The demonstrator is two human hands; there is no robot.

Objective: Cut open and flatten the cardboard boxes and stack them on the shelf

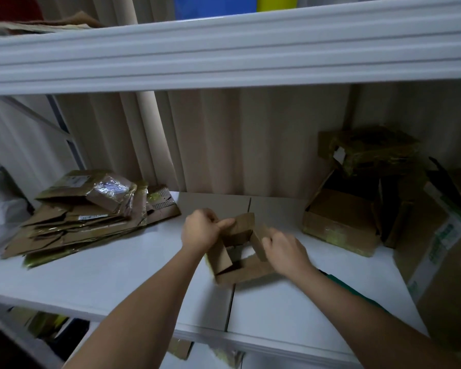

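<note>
A small brown cardboard box (240, 262), opened out with its flaps spread, sits in the middle of the white shelf (117, 278). My left hand (201, 229) grips the box's upper left flap, thumb on top. On the right side, my right hand (285, 251) pinches the upright right flap. A stack of flattened cardboard (85, 219) with shiny tape and labels lies on the shelf at the left. Several unflattened cardboard boxes (357, 209) are piled at the right.
A white shelf board (224, 46) runs overhead close above the work area. A corrugated beige wall (224, 145) closes the back. A large box with green print (442, 267) stands at the far right. A dark green object (338, 282) lies under my right forearm.
</note>
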